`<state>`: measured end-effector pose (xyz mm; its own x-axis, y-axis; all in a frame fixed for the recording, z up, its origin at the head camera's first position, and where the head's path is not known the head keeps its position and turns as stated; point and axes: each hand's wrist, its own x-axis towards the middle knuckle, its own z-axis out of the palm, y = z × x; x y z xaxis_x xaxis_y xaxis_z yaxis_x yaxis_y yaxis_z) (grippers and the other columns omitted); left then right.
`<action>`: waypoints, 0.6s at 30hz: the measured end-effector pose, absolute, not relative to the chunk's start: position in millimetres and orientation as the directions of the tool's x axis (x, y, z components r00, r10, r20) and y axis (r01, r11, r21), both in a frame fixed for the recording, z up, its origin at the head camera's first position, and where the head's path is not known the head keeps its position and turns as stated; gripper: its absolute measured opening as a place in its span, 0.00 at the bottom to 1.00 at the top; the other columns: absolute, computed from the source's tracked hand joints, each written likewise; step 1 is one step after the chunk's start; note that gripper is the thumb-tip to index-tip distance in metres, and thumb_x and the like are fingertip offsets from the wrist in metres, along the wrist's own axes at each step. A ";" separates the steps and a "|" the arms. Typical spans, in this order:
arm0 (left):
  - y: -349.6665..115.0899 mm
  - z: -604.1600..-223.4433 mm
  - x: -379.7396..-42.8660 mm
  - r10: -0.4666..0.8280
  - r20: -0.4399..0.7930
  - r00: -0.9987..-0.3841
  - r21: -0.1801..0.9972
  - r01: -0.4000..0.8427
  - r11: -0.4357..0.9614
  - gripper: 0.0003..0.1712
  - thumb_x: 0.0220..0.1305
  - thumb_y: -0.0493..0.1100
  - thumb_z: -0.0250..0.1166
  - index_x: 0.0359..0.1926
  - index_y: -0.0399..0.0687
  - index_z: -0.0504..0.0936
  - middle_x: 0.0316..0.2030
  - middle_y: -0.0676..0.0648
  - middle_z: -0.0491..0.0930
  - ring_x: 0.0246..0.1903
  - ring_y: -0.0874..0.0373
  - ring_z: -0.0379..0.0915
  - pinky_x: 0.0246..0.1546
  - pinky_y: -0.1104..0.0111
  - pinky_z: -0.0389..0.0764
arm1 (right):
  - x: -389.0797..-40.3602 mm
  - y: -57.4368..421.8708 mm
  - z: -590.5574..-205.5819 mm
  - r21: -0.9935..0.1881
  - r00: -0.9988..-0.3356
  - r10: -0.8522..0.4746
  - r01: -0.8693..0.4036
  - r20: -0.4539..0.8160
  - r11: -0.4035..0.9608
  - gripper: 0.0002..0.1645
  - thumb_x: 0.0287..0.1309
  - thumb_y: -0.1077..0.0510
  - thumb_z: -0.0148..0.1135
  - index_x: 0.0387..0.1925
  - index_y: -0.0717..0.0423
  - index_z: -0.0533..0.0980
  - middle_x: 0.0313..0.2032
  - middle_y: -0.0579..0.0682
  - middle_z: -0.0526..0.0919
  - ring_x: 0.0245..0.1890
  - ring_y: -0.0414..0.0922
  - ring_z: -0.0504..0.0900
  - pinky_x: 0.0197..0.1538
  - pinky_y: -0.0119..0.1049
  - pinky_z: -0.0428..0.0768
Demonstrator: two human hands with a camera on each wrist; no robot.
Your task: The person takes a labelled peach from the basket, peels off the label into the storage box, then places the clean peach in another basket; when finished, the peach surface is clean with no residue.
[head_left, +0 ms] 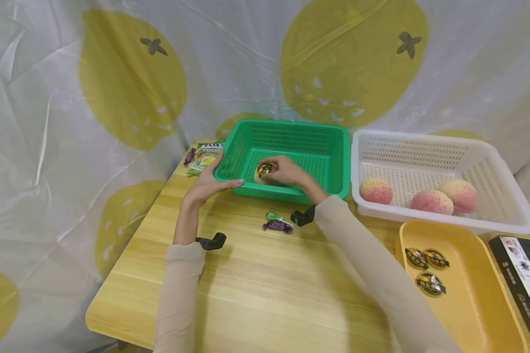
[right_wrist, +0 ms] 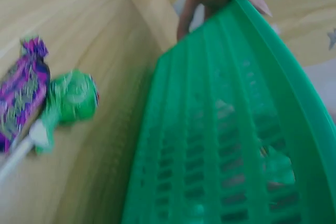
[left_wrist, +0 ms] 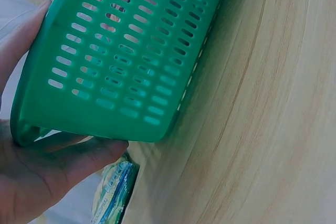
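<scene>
My left hand (head_left: 206, 185) grips the front left corner of the green plastic basket (head_left: 345, 162), its thumb lying along the front side. In the left wrist view, fingers and thumb of that hand spread around the slotted basket wall (left_wrist: 105, 95). Reaching over the front rim, my right hand (head_left: 288, 171) holds a small round packet with a black-and-gold label (head_left: 264, 169) inside the basket, low near the front left. The right wrist view hides this hand behind the basket wall (right_wrist: 210, 103). A purple wrapped candy (head_left: 277, 226) and a green lollipop (head_left: 271, 215) lie in front.
Right of the green basket stands a white basket (head_left: 512, 196) with several peaches (head_left: 432, 202). Nearer, a yellow tray (head_left: 468, 304) contains black-and-gold round packets (head_left: 430, 284), beside a black box (head_left: 518, 279). Snack packets (head_left: 205, 157) lie behind my left hand, before a curtain (head_left: 229, 59).
</scene>
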<state>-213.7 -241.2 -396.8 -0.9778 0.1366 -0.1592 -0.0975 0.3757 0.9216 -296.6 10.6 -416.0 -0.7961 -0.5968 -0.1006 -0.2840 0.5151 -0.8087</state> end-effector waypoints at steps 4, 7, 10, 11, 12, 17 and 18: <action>-246.7 -411.0 -221.5 0.130 -0.154 -0.979 0.918 -0.093 0.385 0.66 0.61 0.48 0.77 0.84 0.67 0.37 0.84 0.50 0.30 0.83 0.45 0.27 0.78 0.40 0.57 | -298.2 22.3 -415.9 -0.813 -0.759 -0.638 -0.287 -0.128 0.506 0.31 0.70 0.58 0.66 0.72 0.51 0.73 0.62 0.60 0.78 0.38 0.46 0.75 0.41 0.36 0.75; -251.4 -421.4 -227.4 0.127 -0.146 -0.981 0.915 -0.086 0.394 0.66 0.60 0.50 0.78 0.83 0.73 0.37 0.84 0.52 0.30 0.83 0.45 0.27 0.78 0.41 0.57 | -298.6 24.7 -416.7 -0.797 -0.767 -0.634 -0.320 -0.100 0.513 0.31 0.69 0.56 0.67 0.71 0.50 0.74 0.64 0.61 0.78 0.43 0.50 0.80 0.44 0.38 0.78; -252.9 -424.3 -230.3 0.126 -0.147 -0.981 0.912 -0.085 0.401 0.67 0.60 0.50 0.78 0.83 0.73 0.37 0.84 0.51 0.30 0.83 0.45 0.27 0.78 0.40 0.57 | -296.0 27.3 -412.5 -0.785 -0.802 -0.594 -0.324 -0.069 0.528 0.32 0.67 0.55 0.70 0.71 0.50 0.75 0.65 0.61 0.79 0.50 0.52 0.81 0.47 0.40 0.80; -252.9 -424.5 -230.5 0.123 -0.149 -0.981 0.912 -0.088 0.400 0.66 0.59 0.50 0.78 0.83 0.73 0.38 0.84 0.52 0.30 0.83 0.46 0.28 0.78 0.41 0.57 | -295.4 29.9 -410.7 -0.787 -0.816 -0.575 -0.317 -0.058 0.529 0.32 0.67 0.54 0.70 0.71 0.50 0.75 0.64 0.61 0.80 0.49 0.52 0.81 0.45 0.40 0.79; -252.8 -424.4 -230.6 0.122 -0.150 -0.981 0.912 -0.089 0.401 0.66 0.59 0.50 0.78 0.83 0.73 0.38 0.84 0.52 0.31 0.83 0.46 0.28 0.78 0.41 0.57 | -294.2 33.5 -407.9 -0.793 -0.831 -0.555 -0.307 -0.046 0.525 0.32 0.66 0.53 0.70 0.70 0.49 0.75 0.63 0.60 0.80 0.48 0.51 0.81 0.43 0.39 0.78; -253.3 -426.7 -231.3 0.118 -0.148 -0.982 0.910 -0.089 0.405 0.66 0.58 0.53 0.79 0.82 0.78 0.39 0.84 0.53 0.31 0.83 0.46 0.27 0.78 0.40 0.57 | -284.2 63.8 -383.5 -0.816 -0.870 -0.492 -0.305 0.029 0.491 0.33 0.67 0.49 0.69 0.72 0.45 0.74 0.60 0.57 0.83 0.44 0.51 0.79 0.37 0.35 0.72; -254.1 -427.2 -230.9 0.117 -0.150 -0.982 0.909 -0.091 0.406 0.66 0.58 0.54 0.79 0.82 0.79 0.39 0.84 0.53 0.30 0.83 0.45 0.27 0.77 0.40 0.57 | -279.6 70.7 -376.0 -0.817 -0.871 -0.490 -0.310 0.039 0.486 0.33 0.67 0.48 0.69 0.72 0.44 0.74 0.59 0.57 0.83 0.46 0.52 0.79 0.38 0.36 0.73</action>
